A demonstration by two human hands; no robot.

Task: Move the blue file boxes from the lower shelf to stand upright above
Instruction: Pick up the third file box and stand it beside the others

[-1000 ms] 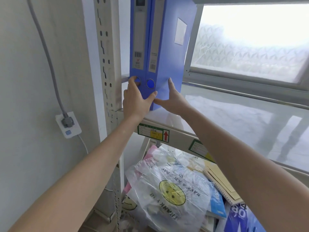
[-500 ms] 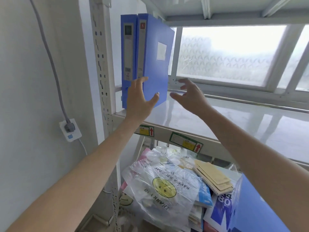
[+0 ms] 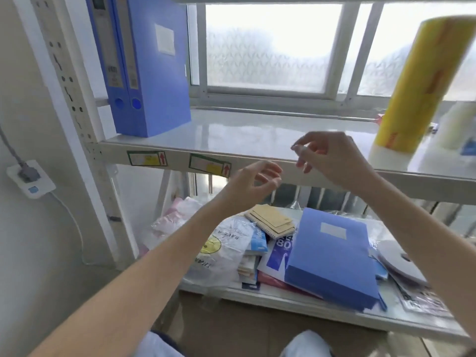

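Two blue file boxes [image 3: 144,68] stand upright side by side at the left end of the upper shelf [image 3: 257,136], against the shelf post. A third blue file box [image 3: 332,256] lies flat on the lower shelf [image 3: 296,302], on top of loose papers. My left hand [image 3: 253,182] hovers in front of the upper shelf's edge, fingers loosely curled and empty. My right hand [image 3: 332,158] is a little higher and to the right, also empty with fingers apart. Both hands are above the flat box and touch nothing.
A yellow roll [image 3: 422,81] and a white bottle [image 3: 453,130] stand at the right of the upper shelf. The lower shelf holds a smiley plastic bag [image 3: 221,251], brown notebooks [image 3: 271,222] and papers. A wall socket [image 3: 28,179] is at left, a frosted window [image 3: 273,47] behind.
Both hands have let go of the upright boxes and drawn back down and right. My view has tilted downward, showing the flat box on the lower shelf.
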